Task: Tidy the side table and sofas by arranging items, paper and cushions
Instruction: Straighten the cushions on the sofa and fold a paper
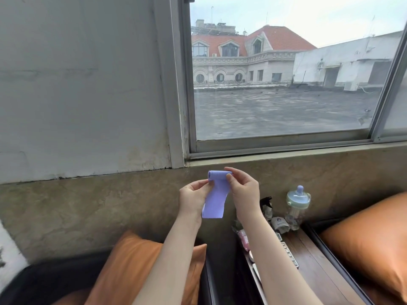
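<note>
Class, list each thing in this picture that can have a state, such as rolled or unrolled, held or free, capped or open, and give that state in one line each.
purple paper roll: partly unrolled, held up in the air.
left hand: pinches the hanging strip.
right hand: grips the rolled end.
baby bottle: upright, cap on.
spray bottle: upright on the side table.
left cushion: lying on the sofa.
window: closed.

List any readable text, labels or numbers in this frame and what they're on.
No text can be read in this frame.
White packet on the side table: a round blue logo, too blurred to read.
Remote control: rows of buttons, markings too small to read.
Baby bottle: printed pattern low on the body, no legible graduations or brand.
Spray bottle: label illegible.
Purple roll held by both hands: plain, no print.
</note>
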`<state>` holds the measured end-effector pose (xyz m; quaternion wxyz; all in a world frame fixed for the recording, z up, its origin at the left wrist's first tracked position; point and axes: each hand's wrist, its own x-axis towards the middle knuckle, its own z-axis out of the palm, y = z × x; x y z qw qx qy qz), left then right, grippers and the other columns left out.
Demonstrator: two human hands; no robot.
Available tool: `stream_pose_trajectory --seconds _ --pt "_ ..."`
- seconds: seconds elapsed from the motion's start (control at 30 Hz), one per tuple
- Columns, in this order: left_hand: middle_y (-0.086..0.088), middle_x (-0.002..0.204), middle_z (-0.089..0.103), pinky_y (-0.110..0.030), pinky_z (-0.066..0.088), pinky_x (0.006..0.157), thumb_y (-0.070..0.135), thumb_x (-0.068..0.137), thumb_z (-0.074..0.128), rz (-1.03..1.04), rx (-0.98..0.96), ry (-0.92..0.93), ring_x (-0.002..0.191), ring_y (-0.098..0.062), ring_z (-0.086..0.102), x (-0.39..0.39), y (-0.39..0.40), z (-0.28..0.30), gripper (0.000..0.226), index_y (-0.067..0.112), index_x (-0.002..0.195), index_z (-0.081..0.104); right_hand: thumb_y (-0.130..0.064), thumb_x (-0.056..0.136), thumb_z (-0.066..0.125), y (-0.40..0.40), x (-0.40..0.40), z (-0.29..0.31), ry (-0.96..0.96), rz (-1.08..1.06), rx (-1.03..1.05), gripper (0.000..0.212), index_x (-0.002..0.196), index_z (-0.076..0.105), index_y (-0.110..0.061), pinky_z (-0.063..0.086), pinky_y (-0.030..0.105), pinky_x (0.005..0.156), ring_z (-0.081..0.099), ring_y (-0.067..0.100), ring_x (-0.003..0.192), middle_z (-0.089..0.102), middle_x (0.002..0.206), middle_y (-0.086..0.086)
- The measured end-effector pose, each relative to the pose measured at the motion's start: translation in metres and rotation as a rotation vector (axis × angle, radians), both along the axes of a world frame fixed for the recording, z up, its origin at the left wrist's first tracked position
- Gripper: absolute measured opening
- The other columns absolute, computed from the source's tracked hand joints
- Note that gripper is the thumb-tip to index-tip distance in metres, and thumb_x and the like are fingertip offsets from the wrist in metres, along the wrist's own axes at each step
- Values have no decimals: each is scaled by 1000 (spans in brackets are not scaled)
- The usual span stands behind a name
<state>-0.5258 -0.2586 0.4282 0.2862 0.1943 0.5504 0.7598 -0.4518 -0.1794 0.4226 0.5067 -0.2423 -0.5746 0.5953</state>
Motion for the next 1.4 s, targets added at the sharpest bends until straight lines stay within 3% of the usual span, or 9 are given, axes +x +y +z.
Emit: stream_pose_trajectory --seconds 0.17,0.43,0.63,0.8,0.97,1.1,1.2,1.3,1.4 --pt "-9 87 71 -29 51 68 41 84 55 -261 59 -90 76 -18 67 -9 -4 -1 40 5 97 67 -4 91 56 2 3 0 -14 -8 -15 15 94 68 -13 49 25 75 60 10 80 67 85 -4" --pt "-8 78 68 -24 53 55 21 94 54 -164 55 -186 65 -17 66 -8 -1 -1 20 4 94 65 -3 94 50 -5 0 -1 -43 114 -13 23 101 66 -18 48 31 85 60 15 90 67 94 0" --pt "-9 78 65 -28 50 60 23 94 55 -28 68 -162 69 -21 62 -6 1 0 22 5 88 64 4 90 53 -8 0 1 -28 46 46 26 90 68 -17 50 16 72 62 5 78 68 84 -6" --pt "-7 78 67 -26 53 66 7 85 66 19 34 73 75 -22 62 -7 0 0 3 9 83 67 12 87 48 -11 2 2 17 60 37 39 83 70 -20 52 20 71 64 8 76 70 79 -6" --pt "12 59 68 -12 50 59 -9 82 63 119 95 195 57 2 63 -6 2 0 17 8 85 67 3 91 53 -14 3 4 44 157 -36 29 94 69 -21 47 17 71 60 6 73 69 85 -2" --pt "8 70 69 -11 51 61 -10 85 59 94 57 229 61 1 64 -3 2 -2 23 10 93 67 9 86 56 -12 3 3 41 76 -14 30 100 69 -14 49 13 70 62 -1 72 69 85 -2" --pt "-2 84 68 -18 52 67 1 87 64 66 25 206 76 -13 63 -1 2 -4 17 5 103 67 12 82 57 -11 4 3 54 20 6 32 89 70 -17 50 14 69 64 2 73 70 83 -2" --pt "-6 81 67 -30 51 70 12 85 68 112 26 155 78 -22 61 1 3 -6 17 0 97 68 15 80 59 -13 6 3 72 33 -1 35 77 69 -19 50 13 63 63 -1 64 70 68 -10" --pt "-5 79 66 -39 51 79 7 86 66 147 47 117 79 -25 61 4 4 -4 11 0 94 67 11 82 60 -12 9 1 95 86 -46 33 77 71 -19 52 22 70 63 9 70 71 69 -8"
